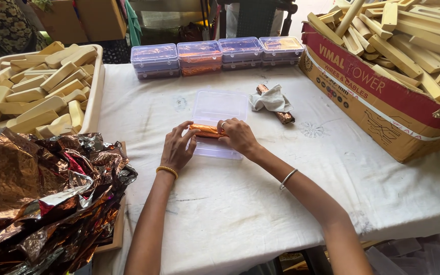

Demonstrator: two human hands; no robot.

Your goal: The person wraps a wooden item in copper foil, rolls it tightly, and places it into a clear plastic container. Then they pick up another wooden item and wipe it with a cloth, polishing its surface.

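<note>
copper-foil wrapped stick (205,131) lies over the open clear plastic box (218,124) on the white cloth table (240,203). left hand (177,146) & right hand (237,135) both pinch it, fingers closed on its ends. crumpled foil (42,198) at left, cardboard box (383,109) w/ wood pieces at right.

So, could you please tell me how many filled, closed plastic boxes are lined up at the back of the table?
4, side by side along the far edge: first box leftmost, second box, third box, and fourth box rightmost beside the cardboard carton. More may be hidden beyond the frame.
</note>
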